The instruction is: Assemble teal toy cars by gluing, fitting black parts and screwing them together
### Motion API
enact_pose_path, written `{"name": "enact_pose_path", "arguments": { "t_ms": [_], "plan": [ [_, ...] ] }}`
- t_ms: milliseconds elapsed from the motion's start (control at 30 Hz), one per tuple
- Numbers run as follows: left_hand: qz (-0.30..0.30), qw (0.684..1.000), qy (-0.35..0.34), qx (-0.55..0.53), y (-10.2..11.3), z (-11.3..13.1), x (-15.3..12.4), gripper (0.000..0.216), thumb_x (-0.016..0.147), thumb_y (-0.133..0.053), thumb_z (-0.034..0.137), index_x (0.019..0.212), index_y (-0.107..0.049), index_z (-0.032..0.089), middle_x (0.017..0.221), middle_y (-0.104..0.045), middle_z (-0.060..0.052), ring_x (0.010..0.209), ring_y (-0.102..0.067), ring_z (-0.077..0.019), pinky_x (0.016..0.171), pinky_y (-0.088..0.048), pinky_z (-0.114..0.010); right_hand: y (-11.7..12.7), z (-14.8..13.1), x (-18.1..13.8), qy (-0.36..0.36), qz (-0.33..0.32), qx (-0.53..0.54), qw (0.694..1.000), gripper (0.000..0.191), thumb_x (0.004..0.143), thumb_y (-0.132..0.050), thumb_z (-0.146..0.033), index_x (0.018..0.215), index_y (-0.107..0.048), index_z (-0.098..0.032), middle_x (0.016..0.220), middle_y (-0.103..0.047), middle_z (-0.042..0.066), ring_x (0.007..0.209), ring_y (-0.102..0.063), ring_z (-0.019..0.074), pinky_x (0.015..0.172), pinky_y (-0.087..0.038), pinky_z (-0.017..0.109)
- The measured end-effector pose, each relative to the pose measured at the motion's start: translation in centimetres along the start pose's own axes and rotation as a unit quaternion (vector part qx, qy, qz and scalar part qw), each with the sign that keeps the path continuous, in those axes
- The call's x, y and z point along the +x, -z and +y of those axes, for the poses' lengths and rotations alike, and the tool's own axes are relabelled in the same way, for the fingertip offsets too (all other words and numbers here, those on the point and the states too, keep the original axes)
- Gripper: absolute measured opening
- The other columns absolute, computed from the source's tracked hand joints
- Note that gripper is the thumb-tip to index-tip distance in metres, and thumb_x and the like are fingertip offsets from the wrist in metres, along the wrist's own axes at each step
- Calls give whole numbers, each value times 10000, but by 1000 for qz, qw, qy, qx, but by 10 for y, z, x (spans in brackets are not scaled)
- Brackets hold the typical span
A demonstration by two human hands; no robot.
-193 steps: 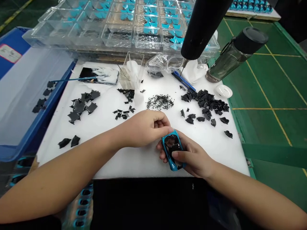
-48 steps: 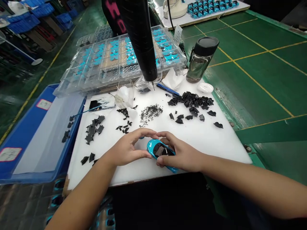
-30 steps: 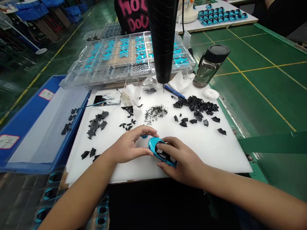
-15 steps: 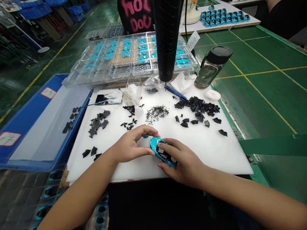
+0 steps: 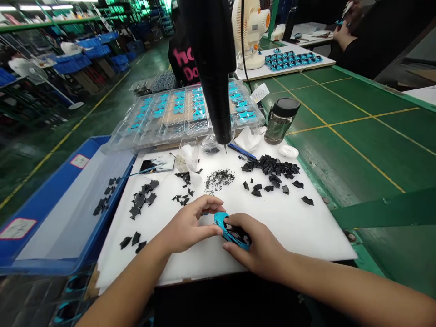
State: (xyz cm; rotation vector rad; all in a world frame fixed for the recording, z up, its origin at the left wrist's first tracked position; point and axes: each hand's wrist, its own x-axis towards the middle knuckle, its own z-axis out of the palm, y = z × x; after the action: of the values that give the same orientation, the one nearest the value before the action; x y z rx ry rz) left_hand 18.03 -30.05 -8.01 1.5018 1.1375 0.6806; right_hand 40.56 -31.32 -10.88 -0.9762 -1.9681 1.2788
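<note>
Blue model car body (image 5: 221, 221) is staying clasped in our right hand (image 5: 255, 243), just as before. Our left hand (image 5: 187, 225) is touching its side, loosely curled.

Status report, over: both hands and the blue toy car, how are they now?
Left hand touching blue toy car; right hand gripping it. Black plastic pieces lie apart on white board.

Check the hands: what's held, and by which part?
A blue model car body, gripped mid-body by the right hand across its dark windows; left thumb touches its side.
</note>
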Motion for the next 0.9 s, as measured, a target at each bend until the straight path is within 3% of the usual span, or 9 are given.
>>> {"name": "enact_pose_path", "arguments": {
  "t_ms": [67, 133, 267, 367, 467, 567, 700, 800, 900],
  "plan": [
    [8, 998, 12, 53, 5, 8, -5, 590, 747, -820, 386, 1260, -562, 254, 1215, -666, -111, 1176, -621, -283, 1028, -492, -462, 3, -2, 3, -62, -20, 89, 994, 351, 840, -712, -385, 1115, -596, -200, 1058, -672, 102, 916, -647, 245, 783, -541, 404],
    [48, 993, -8, 112, 14, 22, -8, 602, 750, -817, 394, 1281, -563, 267, 1227, -668, -109, 1189, -617, -294, 1016, -502, -456, 6, -3, 6, -129, -48, 245, 960, 378, 833, -727, -437, 1086, -582, -197, 1056, -677, 96, 899, -652, 223, 710, -554, 354],
    [230, 956, -175, 61, 30, 66, 13, 454, 877, -660, 493, 1255, -582, 255, 1136, -675, -87, 1030, -659, -216, 879, -558, -343, 5, -6, 10, -243, -68, 527, 812, 392, 819, -761, -445, 997, -517, -196, 957, -706, 72, 801, -694, 165, 586, -522, 224],
    [324, 908, -264, -4, 32, 105, 57, 560, 876, -538, 656, 1274, -575, 264, 1324, -582, -90, 1155, -612, -224, 854, -553, -312, 2, -6, 8, -279, -62, 602, 745, 332, 851, -735, -416, 969, -528, -186, 931, -727, 87, 782, -716, 150, 570, -505, 182],
    [270, 919, -284, -50, 33, 131, 100, 643, 912, -333, 715, 1288, -568, 249, 1330, -596, -80, 1239, -588, -250, 897, -548, -353, 2, -5, 6, -302, -50, 627, 716, 296, 882, -697, -394, 1029, -594, -158, 972, -741, 108, 772, -717, 134, 585, -529, 177],
    [217, 925, -306, -59, 37, 139, 116, 522, 924, -464, 630, 1220, -599, 221, 1099, -691, -21, 1109, -662, -214, 821, -563, -310, 5, -4, 8, -324, -33, 651, 686, 316, 892, -680, -401, 1047, -642, -128, 987, -745, 111, 756, -711, 119, 616, -557, 174],
    [163, 912, -372, -65, 40, 137, 84, 460, 761, -769, 509, 1091, -663, 206, 912, -660, 32, 925, -682, -162, 772, -565, -271, 7, -2, 11, -332, -5, 680, 653, 308, 893, -678, -408, 1024, -661, -129, 994, -746, 115, 755, -710, 122, 615, -564, 175],
    [150, 945, -283, -68, 32, 141, 44, 570, 649, -858, 512, 1079, -673, 188, 886, -642, 0, 899, -676, -219, 760, -589, -343, 7, -1, 12, -328, -2, 696, 639, 317, 926, -638, -406, 1043, -667, -113, 1005, -741, 124, 765, -709, 125, 654, -576, 189],
    [167, 959, -211, -85, 13, 144, 22, 467, 681, -840, 490, 991, -648, 197, 828, -626, -16, 767, -668, -211, 707, -592, -395, 7, -1, 12, -333, 0, 706, 625, 349, 972, -568, -406, 1074, -667, -87, 988, -738, 131, 763, -710, 129, 676, -584, 202]
  ]
}}
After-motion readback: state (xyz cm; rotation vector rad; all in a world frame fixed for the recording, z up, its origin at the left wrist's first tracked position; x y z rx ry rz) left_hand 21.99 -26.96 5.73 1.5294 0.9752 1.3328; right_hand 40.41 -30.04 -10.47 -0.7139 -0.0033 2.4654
